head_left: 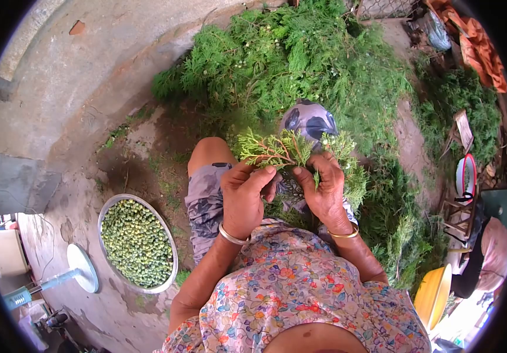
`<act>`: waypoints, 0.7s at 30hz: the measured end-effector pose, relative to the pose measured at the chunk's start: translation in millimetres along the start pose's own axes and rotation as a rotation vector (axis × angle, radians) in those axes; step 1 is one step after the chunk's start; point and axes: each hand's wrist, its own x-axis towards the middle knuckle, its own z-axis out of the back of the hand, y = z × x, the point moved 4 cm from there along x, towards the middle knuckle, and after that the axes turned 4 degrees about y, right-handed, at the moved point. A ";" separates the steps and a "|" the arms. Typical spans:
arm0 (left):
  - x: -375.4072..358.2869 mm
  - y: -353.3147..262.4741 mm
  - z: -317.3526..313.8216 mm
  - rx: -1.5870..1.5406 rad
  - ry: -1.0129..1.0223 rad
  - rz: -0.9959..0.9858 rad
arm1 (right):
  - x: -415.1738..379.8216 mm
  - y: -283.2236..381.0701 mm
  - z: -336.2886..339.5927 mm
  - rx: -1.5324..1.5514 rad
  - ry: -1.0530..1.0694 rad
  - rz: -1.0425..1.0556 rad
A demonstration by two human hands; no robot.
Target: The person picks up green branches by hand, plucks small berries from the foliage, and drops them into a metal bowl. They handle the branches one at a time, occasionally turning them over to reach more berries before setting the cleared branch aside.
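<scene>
Both hands are raised close together over the lap, around a green sprig [274,148] with a reddish stem. My left hand [243,197], with a pale bangle, pinches the sprig's lower left side between thumb and fingers. On the right, my right hand [325,191], with a golden bangle, has its thumb and fingers pressed together on green foliage beside the sprig. More leafy foliage with small pale berries [342,147] shows behind and beside this hand. Fingertips of both hands are partly hidden by the leaves.
A large heap of cut green branches [300,53] lies ahead and continues down the right side. A round metal basin [175,259] full of small green berries stands at the left. A fan [82,269] is beyond it; a yellow basin [433,294] is at the lower right.
</scene>
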 end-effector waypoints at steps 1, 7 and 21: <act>0.4 -0.2 0.1 0.000 0.000 0.000 | 0.2 1.0 0.5 0.000 0.000 -0.001; 3.3 1.0 1.7 -0.343 -0.043 0.124 | -2.0 0.5 -3.2 0.081 0.021 -0.081; 16.1 -37.0 36.7 0.236 -0.264 -0.282 | -8.1 -10.3 7.5 0.283 -0.055 -0.272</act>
